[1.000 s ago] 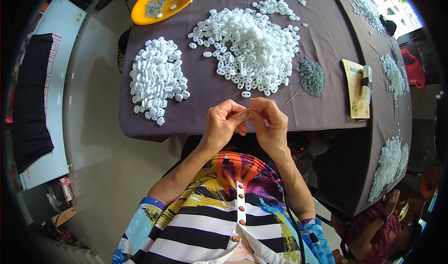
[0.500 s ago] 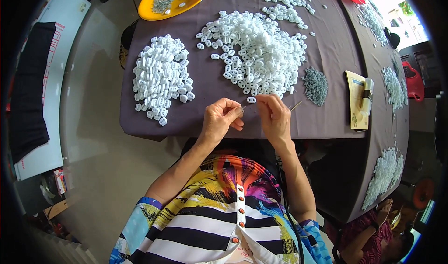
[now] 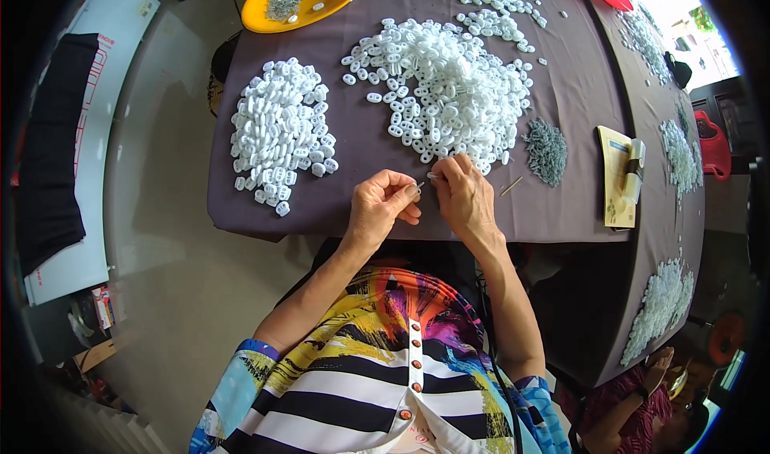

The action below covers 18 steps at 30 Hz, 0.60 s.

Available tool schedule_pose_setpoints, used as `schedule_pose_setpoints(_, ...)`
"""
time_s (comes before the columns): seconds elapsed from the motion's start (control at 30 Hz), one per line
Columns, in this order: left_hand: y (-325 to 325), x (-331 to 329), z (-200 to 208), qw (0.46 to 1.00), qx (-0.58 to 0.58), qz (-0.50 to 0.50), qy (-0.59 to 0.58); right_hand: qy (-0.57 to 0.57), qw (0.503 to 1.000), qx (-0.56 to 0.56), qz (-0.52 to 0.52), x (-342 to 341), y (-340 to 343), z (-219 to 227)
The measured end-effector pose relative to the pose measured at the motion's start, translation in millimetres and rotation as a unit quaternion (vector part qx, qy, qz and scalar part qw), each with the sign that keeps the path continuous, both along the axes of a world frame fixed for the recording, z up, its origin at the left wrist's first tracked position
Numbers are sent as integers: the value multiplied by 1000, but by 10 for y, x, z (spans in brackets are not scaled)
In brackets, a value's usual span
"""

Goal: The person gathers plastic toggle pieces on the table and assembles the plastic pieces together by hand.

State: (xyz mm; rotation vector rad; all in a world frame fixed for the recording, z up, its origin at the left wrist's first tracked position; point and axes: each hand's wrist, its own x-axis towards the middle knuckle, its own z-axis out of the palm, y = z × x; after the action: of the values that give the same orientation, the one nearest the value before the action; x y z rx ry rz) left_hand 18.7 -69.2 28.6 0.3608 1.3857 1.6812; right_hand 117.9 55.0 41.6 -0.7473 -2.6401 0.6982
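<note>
Tight Pinches
L hand (image 3: 378, 201) had its fingers pinched on a tiny pale pc (image 3: 419, 186); R hand (image 3: 467, 201), a small white plastic oval (image 3: 433, 176), prob. fingertip-held b/c tiny. White two-holed plastic ovals (image 3: 449, 93) lay heaped w/in reach on dark cloth-covered table (image 3: 361, 141).

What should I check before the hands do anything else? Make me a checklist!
1. Left hand pinching something: ok, a tiny pale piece shows at its fingertips.
2. White bead-like piece at the right hand's fingertips: ok. Lifted off the table: cannot tell.
3. Left white pile apart from the big pile of two-holed white pieces: ok, bare cloth shows between them.
4. Thin stick clear of the right hand: ok, it lies to the right on the tablecloth.
5. Yellow plate free of white pieces: not ok, a few lie in it.
</note>
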Motion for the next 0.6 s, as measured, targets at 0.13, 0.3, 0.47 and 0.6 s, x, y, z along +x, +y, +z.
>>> schedule_pose_setpoints(0.13, 30, -4, 45, 1000, -1, -3, 2, 100, 986, -129, -44, 65, -10, -34)
schedule_pose_setpoints(0.3, 91, 14, 168, 1000, 12, 7, 16, 156, 910, -371, -99, 167, -27, 23)
schedule_pose_setpoints(0.47, 223, 30, 206, 999, 36, 14, 39, 187, 924, -334, 2, 270, -27, 51)
schedule_pose_setpoints(0.6, 274, 111, 197, 997, 57, 1, 48, 204, 893, -401, -9, 283, -58, 35)
